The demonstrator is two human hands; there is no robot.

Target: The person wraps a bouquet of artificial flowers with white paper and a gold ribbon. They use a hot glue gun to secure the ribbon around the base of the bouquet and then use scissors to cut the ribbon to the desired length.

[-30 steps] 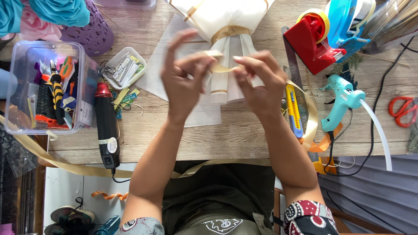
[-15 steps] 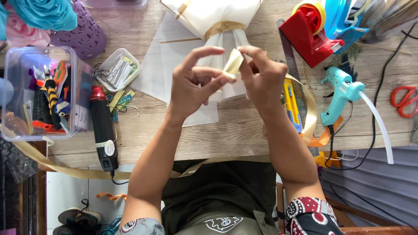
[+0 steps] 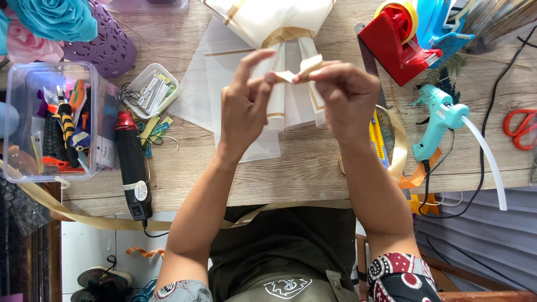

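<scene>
both hands are raised above the wooden surface (image 3: 313, 179), pinching a short strip of gold ribbon (image 3: 299, 70) between them: the left hand (image 3: 246, 109) grips one end with thumb and fingers, the right hand (image 3: 347, 95) grips the other. beneath lies a cream wrapped bouquet (image 3: 268, 22). a teal glue gun (image 3: 436, 117) rests to the right, a black heat gun (image 3: 131, 162) to the left.

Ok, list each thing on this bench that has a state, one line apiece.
Left hand: raised, fingertips pinching the ribbon piece.
Right hand: raised, pinching the same ribbon piece.
Wrapped bouquet: lying flat, tied with a gold band.
Glue gun: lying down, stick loaded.
Clear tool box: lid off, full.
Red scissors: lying at the edge.
</scene>
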